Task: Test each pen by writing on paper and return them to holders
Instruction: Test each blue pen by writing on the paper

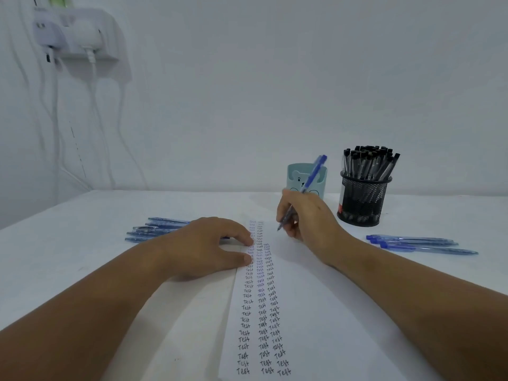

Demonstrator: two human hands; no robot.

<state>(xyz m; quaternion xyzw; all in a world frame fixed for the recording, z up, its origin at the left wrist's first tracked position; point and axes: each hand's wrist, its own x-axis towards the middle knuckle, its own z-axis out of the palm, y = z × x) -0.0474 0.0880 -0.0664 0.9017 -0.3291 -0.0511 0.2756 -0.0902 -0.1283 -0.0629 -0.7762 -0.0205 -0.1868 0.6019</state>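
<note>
A white table fills the lower part of the view, its far edge meeting a plain white wall. High on the wall, above the table's far left corner, hangs a white power strip with an adapter plugged in. White cables drop from it (several, some blurred) toward the far left corner of the table. Something green shows just above the strip at the top edge, too cropped to identify.

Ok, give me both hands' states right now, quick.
Left hand: open, fingers pressing flat on the white paper sheet.
Right hand: gripping a translucent blue plastic pen, tip near the paper.
</note>
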